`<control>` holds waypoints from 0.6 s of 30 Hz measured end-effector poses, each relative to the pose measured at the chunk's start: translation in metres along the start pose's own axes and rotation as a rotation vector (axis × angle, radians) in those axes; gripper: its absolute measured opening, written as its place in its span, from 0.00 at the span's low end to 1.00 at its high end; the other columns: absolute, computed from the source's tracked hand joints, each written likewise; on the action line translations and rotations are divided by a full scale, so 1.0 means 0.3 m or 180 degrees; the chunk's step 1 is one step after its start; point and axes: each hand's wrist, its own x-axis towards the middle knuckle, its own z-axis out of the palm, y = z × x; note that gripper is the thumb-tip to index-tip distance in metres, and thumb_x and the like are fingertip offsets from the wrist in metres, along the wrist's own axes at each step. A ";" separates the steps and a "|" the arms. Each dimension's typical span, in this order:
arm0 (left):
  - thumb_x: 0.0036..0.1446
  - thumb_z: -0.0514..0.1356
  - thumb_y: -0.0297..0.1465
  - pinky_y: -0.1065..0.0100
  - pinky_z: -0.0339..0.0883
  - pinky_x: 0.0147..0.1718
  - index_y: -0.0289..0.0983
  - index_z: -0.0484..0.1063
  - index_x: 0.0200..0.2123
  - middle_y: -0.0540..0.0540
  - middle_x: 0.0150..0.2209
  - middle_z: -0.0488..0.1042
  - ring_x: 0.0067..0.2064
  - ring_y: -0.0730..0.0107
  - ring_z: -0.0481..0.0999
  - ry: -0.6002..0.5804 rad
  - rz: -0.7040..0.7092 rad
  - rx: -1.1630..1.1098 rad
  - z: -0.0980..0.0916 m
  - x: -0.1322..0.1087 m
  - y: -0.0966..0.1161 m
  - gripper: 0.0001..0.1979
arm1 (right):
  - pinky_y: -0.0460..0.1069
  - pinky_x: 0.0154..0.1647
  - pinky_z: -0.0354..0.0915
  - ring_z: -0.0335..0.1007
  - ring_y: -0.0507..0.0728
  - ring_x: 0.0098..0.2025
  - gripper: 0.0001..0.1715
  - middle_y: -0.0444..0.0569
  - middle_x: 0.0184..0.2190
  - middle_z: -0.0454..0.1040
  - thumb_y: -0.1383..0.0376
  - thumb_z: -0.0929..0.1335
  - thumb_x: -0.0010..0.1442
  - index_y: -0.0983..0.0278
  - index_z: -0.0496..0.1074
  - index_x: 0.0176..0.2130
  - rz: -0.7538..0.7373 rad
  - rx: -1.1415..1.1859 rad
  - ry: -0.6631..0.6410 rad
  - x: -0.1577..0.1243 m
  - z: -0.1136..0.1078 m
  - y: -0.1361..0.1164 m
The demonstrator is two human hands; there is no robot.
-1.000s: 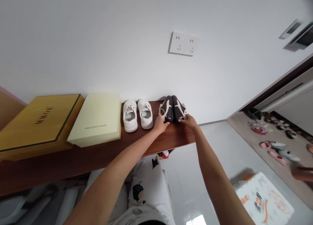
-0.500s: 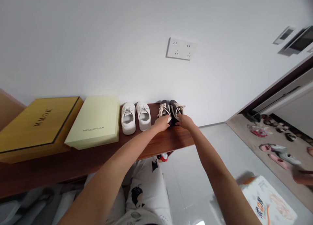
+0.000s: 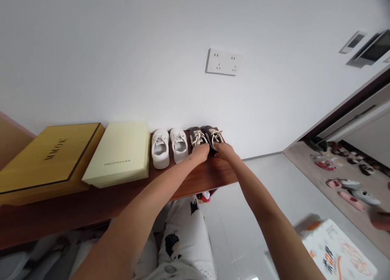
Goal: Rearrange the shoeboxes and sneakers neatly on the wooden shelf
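A pair of dark sneakers with cream laces stands on the right end of the brown wooden shelf, toes to the wall. My left hand is closed on the heel of the left dark sneaker. The heel of the right dark sneaker is in my right hand, its fingers partly hidden inside. Just left of them sits a pair of white sneakers, the left white shoe and the right white shoe side by side.
On the shelf's left part lie a pale yellow shoebox and a gold box. A socket plate is on the wall behind. A white printed package stands on the floor at right, with several shoes on a mat near the door.
Both hands have slid the dark sneakers leftward along the shelf, closer to the white pair. The white sneakers and boxes have stayed in place.
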 end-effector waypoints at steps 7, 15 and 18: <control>0.58 0.63 0.22 0.52 0.68 0.57 0.36 0.70 0.52 0.30 0.52 0.77 0.58 0.44 0.77 -0.0053 0.0119 0.0455 0.004 0.004 -0.010 0.18 | 0.54 0.48 0.69 0.78 0.67 0.50 0.26 0.60 0.49 0.80 0.63 0.77 0.58 0.62 0.71 0.54 -0.0018 -0.0092 -0.0123 0.019 0.005 -0.022; 0.59 0.60 0.20 0.55 0.68 0.56 0.32 0.69 0.50 0.31 0.50 0.76 0.56 0.49 0.76 0.0446 0.0597 0.0804 0.008 -0.046 -0.010 0.15 | 0.55 0.53 0.67 0.73 0.67 0.56 0.21 0.63 0.54 0.76 0.64 0.74 0.61 0.66 0.71 0.53 0.0063 -0.0137 0.0246 -0.012 -0.006 -0.060; 0.62 0.59 0.22 0.53 0.68 0.57 0.33 0.68 0.52 0.32 0.51 0.75 0.57 0.50 0.75 0.0894 0.0742 0.0577 -0.005 -0.073 -0.006 0.15 | 0.56 0.55 0.66 0.72 0.67 0.56 0.18 0.64 0.55 0.75 0.65 0.72 0.64 0.68 0.72 0.52 0.0079 0.0007 0.0744 -0.034 -0.038 -0.080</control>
